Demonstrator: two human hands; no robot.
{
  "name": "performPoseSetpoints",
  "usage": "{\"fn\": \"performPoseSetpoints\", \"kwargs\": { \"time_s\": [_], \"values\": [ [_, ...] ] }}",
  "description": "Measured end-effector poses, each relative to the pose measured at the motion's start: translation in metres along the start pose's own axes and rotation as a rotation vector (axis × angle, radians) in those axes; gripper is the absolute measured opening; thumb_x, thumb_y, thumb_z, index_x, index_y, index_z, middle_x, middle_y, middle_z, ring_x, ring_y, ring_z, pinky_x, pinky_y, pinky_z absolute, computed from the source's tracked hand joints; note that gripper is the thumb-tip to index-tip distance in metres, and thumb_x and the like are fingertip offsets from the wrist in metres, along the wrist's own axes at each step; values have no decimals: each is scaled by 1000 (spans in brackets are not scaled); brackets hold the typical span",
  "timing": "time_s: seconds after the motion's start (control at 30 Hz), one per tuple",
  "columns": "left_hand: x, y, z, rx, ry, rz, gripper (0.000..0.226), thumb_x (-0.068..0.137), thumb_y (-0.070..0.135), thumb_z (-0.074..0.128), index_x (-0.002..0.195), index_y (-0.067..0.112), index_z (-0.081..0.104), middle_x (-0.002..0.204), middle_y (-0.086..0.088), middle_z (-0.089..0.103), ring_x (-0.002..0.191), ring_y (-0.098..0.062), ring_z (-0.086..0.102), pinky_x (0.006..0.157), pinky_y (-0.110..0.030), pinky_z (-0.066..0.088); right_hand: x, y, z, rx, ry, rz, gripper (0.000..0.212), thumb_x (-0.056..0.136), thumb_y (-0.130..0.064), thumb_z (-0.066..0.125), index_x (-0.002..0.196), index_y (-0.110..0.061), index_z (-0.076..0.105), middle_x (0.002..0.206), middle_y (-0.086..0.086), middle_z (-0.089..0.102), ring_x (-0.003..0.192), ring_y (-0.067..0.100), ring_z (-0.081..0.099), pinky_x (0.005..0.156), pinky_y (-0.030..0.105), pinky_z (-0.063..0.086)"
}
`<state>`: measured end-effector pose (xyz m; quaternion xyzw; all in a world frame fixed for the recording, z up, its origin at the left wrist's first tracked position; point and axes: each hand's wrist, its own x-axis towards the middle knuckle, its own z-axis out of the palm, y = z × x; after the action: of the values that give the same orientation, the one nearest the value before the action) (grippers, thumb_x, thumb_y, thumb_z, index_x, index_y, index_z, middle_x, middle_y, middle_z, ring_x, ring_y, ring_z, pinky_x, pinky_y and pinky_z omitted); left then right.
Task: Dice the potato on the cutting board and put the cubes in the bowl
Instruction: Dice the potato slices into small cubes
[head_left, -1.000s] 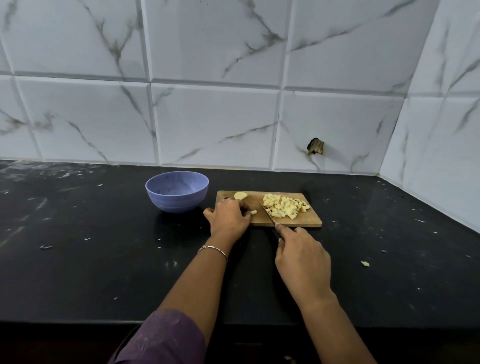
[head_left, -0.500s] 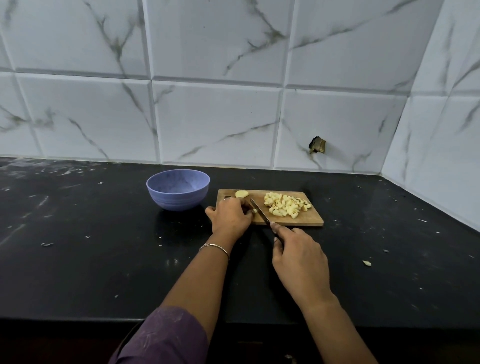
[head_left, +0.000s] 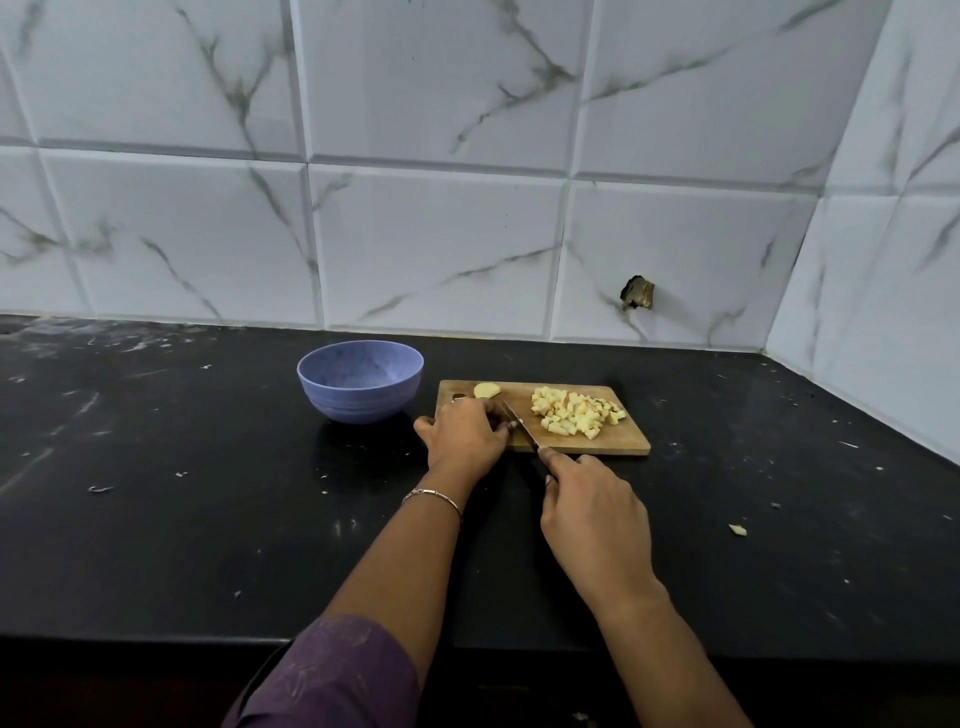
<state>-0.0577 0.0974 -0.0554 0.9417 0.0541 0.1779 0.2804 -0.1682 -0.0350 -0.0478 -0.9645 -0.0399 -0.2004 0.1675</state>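
Right now I am watching both arms reaching forward from the near edge of the worktop (head_left: 182, 519) toward the board (head_left: 626, 446). The left hand (head_left: 465, 434) is lying knuckles-up over the board's left end, fingers curling down. A pale bit (head_left: 512, 425) is showing at its fingertips beside the blade, but I cannot tell whether the fingers are pinching it. The right hand (head_left: 592, 514) is gripping the knife (head_left: 519, 423) by the handle, forefinger stretching along the spine. The blade is slanting up and left over the board's near edge toward the left fingertips.

The cubes (head_left: 574, 410) are lying heaped on the board's right half, pale yellow, a few showing reddish skin. A rounded potato end (head_left: 487, 389) is sitting by the board's far left corner, just beyond the left hand. The bowl (head_left: 360, 382) is standing just left of the board, showing its blue inside.
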Motion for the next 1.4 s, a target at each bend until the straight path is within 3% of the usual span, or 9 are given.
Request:
{"fn": "performPoseSetpoints", "kwargs": {
  "time_s": [0.33, 0.57, 0.73, 1.03, 1.4],
  "values": [
    [-1, 0, -1, -20, 6, 10, 18, 90, 45, 64, 101, 32, 71, 108, 10, 67, 115, -14, 54, 102, -47, 24, -1, 11, -6, 2, 61, 102, 44, 104, -30, 46, 148, -35, 41, 108, -7, 55, 88, 8, 55, 66, 20, 37],
    [-1, -2, -5, -65, -13, -6, 19, 98, 26, 55, 108, 31, 70, 114, 9, 67, 114, -15, 55, 103, -45, 28, -5, 9, -5, 100, 59, 40, 45, 103, -32, 48, 147, -39, 41, 97, -13, 51, 78, 3, 49, 56, 15, 33],
    [-2, -3, -5, -52, -9, -10, 13, 95, 29, 60, 105, 28, 69, 109, 7, 66, 111, -16, 56, 99, -44, 30, -6, 8, -5, 108, 36, 14, 45, 103, -32, 47, 147, -40, 41, 97, -13, 50, 77, 3, 47, 53, 14, 31],
    [0, -4, -2, -28, -7, -12, 12, 93, 32, 61, 103, 31, 69, 111, 6, 65, 112, -16, 56, 101, -46, 30, -6, 7, -5, 117, 9, 3, 45, 104, -34, 47, 148, -41, 39, 100, -13, 50, 79, 3, 47, 56, 15, 33],
    [-2, -4, -1, -9, 10, 9, 15, 91, 35, 61, 103, 32, 69, 111, 7, 65, 113, -15, 56, 99, -43, 28, -3, 2, -3, 74, -15, -25, 45, 105, -31, 44, 150, -34, 38, 109, -9, 59, 85, 4, 53, 70, 17, 43]
  ]
}}
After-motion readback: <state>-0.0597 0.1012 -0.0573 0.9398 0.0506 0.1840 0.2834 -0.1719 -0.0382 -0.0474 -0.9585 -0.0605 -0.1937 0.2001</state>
